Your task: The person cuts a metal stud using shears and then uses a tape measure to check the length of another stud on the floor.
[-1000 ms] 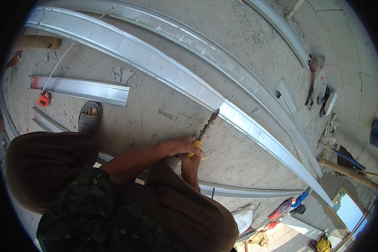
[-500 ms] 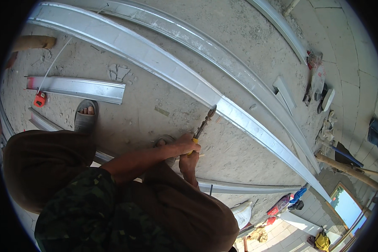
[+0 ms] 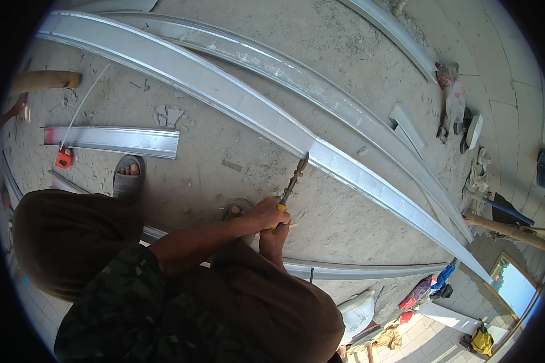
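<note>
I hold a pair of tin snips [image 3: 293, 184] with yellow handles, both hands closed around them. My left hand [image 3: 267, 215] wraps the handles from above, and my right hand [image 3: 275, 237] grips them just below it. The dark jaws meet the near edge of a long silvery metal channel [image 3: 224, 91]; whether they are closed on the metal cannot be made out. A line across the channel beside the jaws divides a duller stretch from a brighter one. My sandalled feet rest on the dusty floor on the near side.
A second long channel [image 3: 321, 91] lies behind the first. At left are a short channel piece [image 3: 115, 140] and a red tape measure [image 3: 64, 158] with its blade out. Another rail [image 3: 369, 272] runs near my knees. Bags, scraps and a wooden pole [image 3: 508, 233] lie at right.
The view has shifted slightly, so the floor items sit a little lower. My hands and the snips keep about the same place at the channel's edge.
</note>
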Motion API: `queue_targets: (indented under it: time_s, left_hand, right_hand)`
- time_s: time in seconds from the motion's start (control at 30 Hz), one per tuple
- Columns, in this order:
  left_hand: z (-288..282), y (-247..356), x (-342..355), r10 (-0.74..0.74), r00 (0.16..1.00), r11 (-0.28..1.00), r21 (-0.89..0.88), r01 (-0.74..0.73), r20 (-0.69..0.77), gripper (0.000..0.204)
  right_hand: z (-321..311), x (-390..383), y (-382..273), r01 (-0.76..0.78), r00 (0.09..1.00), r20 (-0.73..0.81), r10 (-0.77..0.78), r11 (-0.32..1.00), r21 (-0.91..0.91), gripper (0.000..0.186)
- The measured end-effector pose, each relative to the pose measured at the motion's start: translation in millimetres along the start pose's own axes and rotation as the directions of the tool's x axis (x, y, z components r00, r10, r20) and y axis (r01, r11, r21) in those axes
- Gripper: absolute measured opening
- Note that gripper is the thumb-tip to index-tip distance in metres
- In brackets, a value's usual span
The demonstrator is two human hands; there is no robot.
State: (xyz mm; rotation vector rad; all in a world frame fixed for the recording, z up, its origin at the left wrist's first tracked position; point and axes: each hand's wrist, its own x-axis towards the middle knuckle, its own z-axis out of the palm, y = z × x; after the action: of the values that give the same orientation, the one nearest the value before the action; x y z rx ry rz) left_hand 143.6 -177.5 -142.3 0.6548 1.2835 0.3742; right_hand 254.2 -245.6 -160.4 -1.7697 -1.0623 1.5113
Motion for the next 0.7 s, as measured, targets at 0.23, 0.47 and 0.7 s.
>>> queue_targets:
  time_s: [0.23,0.47,0.7]
  left_hand:
    - [-12,-1,8,-0.029,0.980,0.968,-0.239,0.077,0.199,0.039]
    - [-14,-47,21,0.138,0.903,0.741,-0.647,0.178,0.407,0.059]
    - [-5,-36,17,0.237,0.859,0.557,-0.788,0.263,0.455,0.067]
  right_hand:
    - [12,7,-43,-0.168,0.984,0.062,0.167,0.986,0.019,0.057]
    - [16,5,-73,-0.214,0.974,0.070,0.218,0.975,-0.054,0.055]
    - [10,8,-122,-0.181,0.974,0.113,0.196,0.975,-0.130,0.048]
